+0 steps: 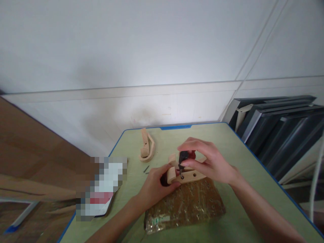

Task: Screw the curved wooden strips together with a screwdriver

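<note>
My right hand (211,160) grips a short screwdriver (183,158) with a black and red handle, held nearly upright. Its tip meets a hole near the left end of a pale wooden part (188,177). A second hole shows further right along that part. My left hand (155,184) steadies the same wooden part at its left end, fingers closed around a rounded block. Underneath lies a brown board (189,206) wrapped in clear film. Whether a screw sits in the hole is too small to tell.
Behind my left hand lies another curved wooden piece (151,156), with small dark screws (146,169) nearer me. A pixelated flat object (103,189) rests at the left edge of the blue-rimmed table (243,189). Dark panels (283,128) lean at right; a white wall (157,101) stands behind.
</note>
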Demonstrator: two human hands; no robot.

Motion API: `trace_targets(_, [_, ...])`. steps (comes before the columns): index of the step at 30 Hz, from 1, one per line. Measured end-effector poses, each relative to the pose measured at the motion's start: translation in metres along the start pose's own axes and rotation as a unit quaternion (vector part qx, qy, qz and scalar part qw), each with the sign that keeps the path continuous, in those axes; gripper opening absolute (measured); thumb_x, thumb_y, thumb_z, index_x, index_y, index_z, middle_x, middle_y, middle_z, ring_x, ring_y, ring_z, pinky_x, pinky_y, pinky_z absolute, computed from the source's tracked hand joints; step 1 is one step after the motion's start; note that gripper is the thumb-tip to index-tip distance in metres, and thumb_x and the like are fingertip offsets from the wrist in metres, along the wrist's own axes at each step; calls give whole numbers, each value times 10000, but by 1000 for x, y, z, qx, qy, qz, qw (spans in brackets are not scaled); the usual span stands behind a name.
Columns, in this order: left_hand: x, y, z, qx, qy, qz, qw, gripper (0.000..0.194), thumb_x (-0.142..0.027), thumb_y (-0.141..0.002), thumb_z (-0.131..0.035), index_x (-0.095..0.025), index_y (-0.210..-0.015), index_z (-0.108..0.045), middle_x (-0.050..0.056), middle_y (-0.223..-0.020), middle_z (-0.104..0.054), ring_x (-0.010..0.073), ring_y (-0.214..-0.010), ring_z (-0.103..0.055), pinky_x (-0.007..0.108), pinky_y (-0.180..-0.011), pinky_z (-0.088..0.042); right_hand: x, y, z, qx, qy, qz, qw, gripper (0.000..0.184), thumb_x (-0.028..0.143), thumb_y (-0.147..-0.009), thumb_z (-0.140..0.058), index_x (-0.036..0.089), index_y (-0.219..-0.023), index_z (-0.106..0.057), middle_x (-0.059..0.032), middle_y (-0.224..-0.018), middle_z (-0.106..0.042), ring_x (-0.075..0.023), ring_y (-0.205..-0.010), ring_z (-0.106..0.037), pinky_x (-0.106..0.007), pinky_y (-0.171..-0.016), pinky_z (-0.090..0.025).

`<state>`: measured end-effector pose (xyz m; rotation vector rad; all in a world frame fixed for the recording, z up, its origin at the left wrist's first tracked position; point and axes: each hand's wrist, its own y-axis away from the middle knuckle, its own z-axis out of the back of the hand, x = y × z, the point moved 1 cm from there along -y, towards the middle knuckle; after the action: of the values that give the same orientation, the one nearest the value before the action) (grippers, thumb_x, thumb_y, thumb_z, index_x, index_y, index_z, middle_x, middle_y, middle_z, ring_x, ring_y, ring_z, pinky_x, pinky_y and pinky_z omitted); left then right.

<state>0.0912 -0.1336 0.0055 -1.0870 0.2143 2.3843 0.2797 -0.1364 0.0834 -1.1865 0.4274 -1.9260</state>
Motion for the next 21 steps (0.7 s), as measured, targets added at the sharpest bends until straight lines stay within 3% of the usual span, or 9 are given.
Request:
trace_targets(8, [-2,0,1,-10,-7,-5,1000,223,-312,-680,-613,-167,-845,-575,-27,-679,-605,112,-577,-516,201,-525,-378,-1,-2,-4,-25,7,16,1000,212,157,-750,-589,162,-959,-554,-21,-801,-515,-91,-689,-478,-223,-576,-417])
trace_targets(17, [-5,-1,1,-9,12,1,1000,223,-286,-682,-606,-163,-866,-582,-20,-695,-620,114,-579,-517,198,-518,-373,2,-4,2,16,4,29,999,305,77,-827,-435,134,-1116,-516,-71,-998,-555,-118,-954,-497,-279,-810,-423])
trace_targets(21, [-6,-1,2,-17,14,-3,1000,216,-293,-664,-622,-170,-840,-595,-28,-672,-618,110,-553,-504,198,-502,-362,0,-3,1,5,-11,19,1000,316,70,-814,-458,156,-1112,-518,-55,-963,-576,-112,-913,-516,-279,-791,-436])
